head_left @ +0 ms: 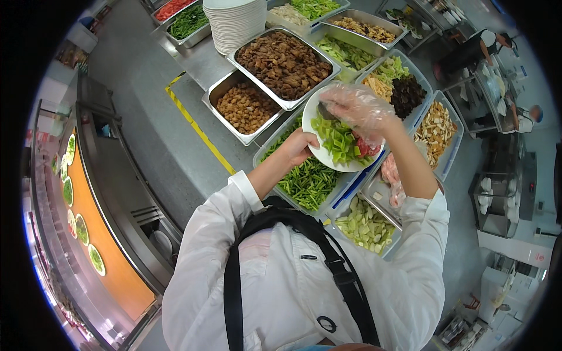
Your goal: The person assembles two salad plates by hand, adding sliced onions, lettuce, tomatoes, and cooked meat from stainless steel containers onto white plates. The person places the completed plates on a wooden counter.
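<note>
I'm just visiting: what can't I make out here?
All in the head view:
- Left hand: some fingers hidden under the plate.
- Right hand: its grip, obscured by blur and the glove.
- Plate stack: top cut off by upper edge.
- Greens at left: too small to identify.

A clear, shiny glove blurs the right grip [358, 106], and whatever lies between its fingers cannot be made out; it also covers the upper right of the white plate [308, 120]. The left grip [300, 146] has some fingers hidden beneath that plate, which itself blocks part of the green stalks [310, 186] below. The right forearm [411, 161] hides some of the pink meat [392, 174]. The upper metal tray [257, 83] overlaps the lower one [227, 124]. The picture's top edge cuts off the plate stack [239, 28] and the red pieces [171, 8]. The far-right co-worker [528, 119] is too small to read clearly.
</note>
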Demonstrator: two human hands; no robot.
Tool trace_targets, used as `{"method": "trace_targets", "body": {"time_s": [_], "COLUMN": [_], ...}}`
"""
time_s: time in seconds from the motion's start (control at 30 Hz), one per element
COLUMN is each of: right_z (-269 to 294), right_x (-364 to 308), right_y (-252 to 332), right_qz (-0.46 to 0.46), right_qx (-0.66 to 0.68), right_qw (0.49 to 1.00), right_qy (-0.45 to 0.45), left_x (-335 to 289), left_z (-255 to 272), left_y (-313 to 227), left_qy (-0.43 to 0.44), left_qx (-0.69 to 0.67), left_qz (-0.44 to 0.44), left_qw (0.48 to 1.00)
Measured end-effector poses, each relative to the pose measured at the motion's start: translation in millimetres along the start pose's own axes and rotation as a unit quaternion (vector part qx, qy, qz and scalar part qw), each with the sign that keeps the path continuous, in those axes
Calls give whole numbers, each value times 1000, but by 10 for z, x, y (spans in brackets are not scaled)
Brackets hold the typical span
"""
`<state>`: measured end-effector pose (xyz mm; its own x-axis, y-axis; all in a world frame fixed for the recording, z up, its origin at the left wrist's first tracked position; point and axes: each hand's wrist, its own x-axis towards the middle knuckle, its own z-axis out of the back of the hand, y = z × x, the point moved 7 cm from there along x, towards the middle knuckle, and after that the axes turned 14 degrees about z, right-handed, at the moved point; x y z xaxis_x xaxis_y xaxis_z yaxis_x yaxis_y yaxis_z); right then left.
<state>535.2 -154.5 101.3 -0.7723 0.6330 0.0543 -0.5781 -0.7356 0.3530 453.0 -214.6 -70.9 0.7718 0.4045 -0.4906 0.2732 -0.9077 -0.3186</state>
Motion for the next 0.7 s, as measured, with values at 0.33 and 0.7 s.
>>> {"method": "trace_targets", "body": {"time_s": [0.33, 0.7], "right_z": [578, -118], "right_x": [-573, -106], "right_y": [-64, -144], "right_qz": [-88, -100], "right_qx": [227, 305], "right_qw": [915, 862], "right_qy": [-321, -393], "left_x": [-202, -1198], "left_z": [217, 965], "left_y": [-19, 1], "left_qy": [-22, -70], "left_qx": [-39, -96], "left_qz": [-32, -127], "left_qw": [998, 985]}}
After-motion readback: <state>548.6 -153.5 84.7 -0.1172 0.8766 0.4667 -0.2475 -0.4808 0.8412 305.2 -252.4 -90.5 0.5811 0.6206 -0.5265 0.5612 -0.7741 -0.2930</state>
